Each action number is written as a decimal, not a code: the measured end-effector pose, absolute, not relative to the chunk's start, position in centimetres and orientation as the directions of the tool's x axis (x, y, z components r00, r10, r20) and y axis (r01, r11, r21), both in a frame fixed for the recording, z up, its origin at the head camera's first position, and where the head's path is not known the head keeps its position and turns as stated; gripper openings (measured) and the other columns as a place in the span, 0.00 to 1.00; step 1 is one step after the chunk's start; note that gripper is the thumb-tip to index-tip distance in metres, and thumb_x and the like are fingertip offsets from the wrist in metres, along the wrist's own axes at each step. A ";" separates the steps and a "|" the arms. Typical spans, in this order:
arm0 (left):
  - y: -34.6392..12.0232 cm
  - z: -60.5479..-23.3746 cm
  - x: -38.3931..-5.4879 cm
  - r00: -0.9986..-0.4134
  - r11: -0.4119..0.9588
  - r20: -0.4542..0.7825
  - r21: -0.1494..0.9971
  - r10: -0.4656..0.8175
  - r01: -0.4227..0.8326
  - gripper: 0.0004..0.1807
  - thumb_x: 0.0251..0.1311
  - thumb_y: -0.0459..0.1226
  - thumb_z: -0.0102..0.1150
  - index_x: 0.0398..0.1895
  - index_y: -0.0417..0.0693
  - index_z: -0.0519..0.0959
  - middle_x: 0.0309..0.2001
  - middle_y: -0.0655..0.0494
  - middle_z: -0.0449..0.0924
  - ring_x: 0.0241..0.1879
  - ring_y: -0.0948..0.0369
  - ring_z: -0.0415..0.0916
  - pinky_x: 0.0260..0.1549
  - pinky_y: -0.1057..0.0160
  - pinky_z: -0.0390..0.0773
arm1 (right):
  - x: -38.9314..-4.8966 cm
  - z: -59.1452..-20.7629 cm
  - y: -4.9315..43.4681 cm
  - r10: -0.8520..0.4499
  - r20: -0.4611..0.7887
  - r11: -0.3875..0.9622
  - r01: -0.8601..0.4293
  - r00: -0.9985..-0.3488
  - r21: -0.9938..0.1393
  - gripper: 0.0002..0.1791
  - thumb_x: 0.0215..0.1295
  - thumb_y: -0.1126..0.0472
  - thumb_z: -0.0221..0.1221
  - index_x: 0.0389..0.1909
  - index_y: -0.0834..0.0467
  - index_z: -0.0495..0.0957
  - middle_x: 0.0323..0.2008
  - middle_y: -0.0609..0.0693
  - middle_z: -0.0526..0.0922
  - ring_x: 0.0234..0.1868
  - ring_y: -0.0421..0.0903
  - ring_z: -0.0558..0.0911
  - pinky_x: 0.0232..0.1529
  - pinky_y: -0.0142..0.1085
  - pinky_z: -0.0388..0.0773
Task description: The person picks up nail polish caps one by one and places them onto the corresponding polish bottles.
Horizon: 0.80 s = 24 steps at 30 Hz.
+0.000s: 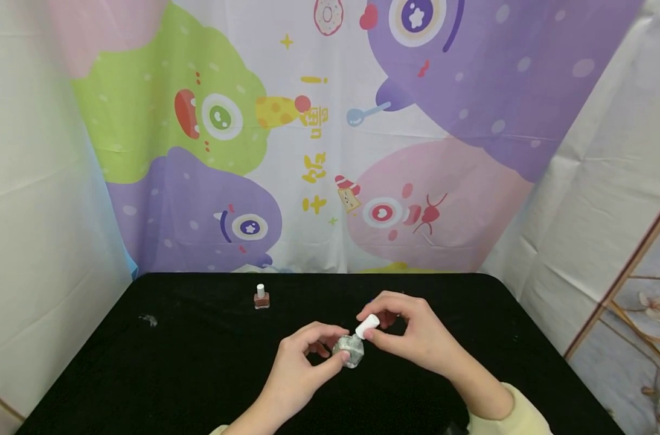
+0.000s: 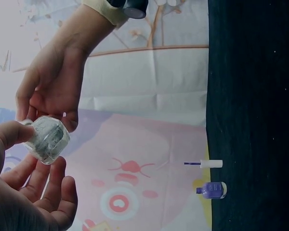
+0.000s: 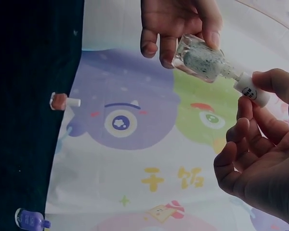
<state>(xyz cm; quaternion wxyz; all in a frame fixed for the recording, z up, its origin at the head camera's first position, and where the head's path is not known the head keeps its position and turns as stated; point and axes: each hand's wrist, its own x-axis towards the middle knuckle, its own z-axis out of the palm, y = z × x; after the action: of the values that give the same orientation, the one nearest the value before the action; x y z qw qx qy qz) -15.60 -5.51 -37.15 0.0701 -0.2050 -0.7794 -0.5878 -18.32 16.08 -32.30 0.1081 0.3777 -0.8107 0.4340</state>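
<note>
My left hand [image 1: 299, 364] grips a clear faceted nail polish bottle [image 1: 352, 350] with pale, speckled polish, thumb on one side and fingers on the other. Thumb and fingertips of my right hand [image 1: 419, 335] pinch its white cap [image 1: 368, 326], tilted up to the right. In the right wrist view the cap [image 3: 251, 89] stands slightly off the glass neck, with a thin stem between them. The left wrist view shows the bottle [image 2: 48, 139] in front of the right hand [image 2: 58, 77], which hides the cap.
A capped reddish-brown nail polish bottle [image 1: 261, 299] stands upright toward the back of the black table [image 1: 199, 362]. An uncapped purple bottle [image 2: 213, 190] has its white-capped brush [image 2: 211, 163] beside it. Behind the table hangs a cartoon-printed curtain [image 1: 308, 241].
</note>
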 end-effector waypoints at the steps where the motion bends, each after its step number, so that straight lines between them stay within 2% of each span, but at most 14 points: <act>1: -5.5 -37.2 -15.6 -0.906 0.223 0.349 0.889 0.239 0.401 0.13 0.52 0.42 0.67 0.42 0.55 0.81 0.38 0.64 0.80 0.38 0.64 0.76 0.39 0.61 0.79 | -18.3 -32.3 16.0 -0.519 0.504 0.335 -0.707 -0.690 -0.623 0.11 0.57 0.61 0.65 0.40 0.46 0.80 0.35 0.39 0.79 0.32 0.41 0.76 0.35 0.32 0.75; 12: -5.2 -37.1 -15.5 -0.910 0.202 0.345 0.898 0.232 0.392 0.12 0.53 0.42 0.66 0.42 0.57 0.80 0.38 0.62 0.80 0.38 0.63 0.76 0.38 0.64 0.79 | -18.5 -32.6 15.5 -0.521 0.489 0.299 -0.687 -0.699 -0.663 0.12 0.57 0.61 0.65 0.41 0.47 0.81 0.37 0.40 0.81 0.34 0.40 0.76 0.35 0.32 0.75; 19: -5.0 -37.0 -15.5 -0.914 0.187 0.347 0.903 0.210 0.386 0.11 0.53 0.42 0.67 0.41 0.59 0.80 0.38 0.63 0.80 0.37 0.64 0.76 0.37 0.66 0.78 | -18.8 -33.0 15.4 -0.513 0.505 0.245 -0.682 -0.694 -0.689 0.11 0.58 0.64 0.63 0.42 0.49 0.80 0.36 0.44 0.81 0.32 0.41 0.75 0.33 0.35 0.75; 24: -4.8 -37.1 -15.6 -0.911 0.167 0.366 0.902 0.187 0.397 0.11 0.53 0.40 0.67 0.40 0.58 0.80 0.37 0.63 0.81 0.36 0.63 0.76 0.36 0.67 0.78 | -18.9 -33.2 15.3 -0.493 0.511 0.215 -0.668 -0.704 -0.712 0.10 0.59 0.65 0.63 0.41 0.51 0.81 0.36 0.45 0.81 0.32 0.41 0.74 0.31 0.33 0.74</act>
<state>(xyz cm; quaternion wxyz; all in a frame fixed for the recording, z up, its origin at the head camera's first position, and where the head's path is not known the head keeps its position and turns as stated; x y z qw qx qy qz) -15.62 -4.78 -37.06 0.0851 -0.1924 -0.7592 -0.6159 -18.90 15.27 -33.16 0.0872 0.3747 -0.7746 0.5020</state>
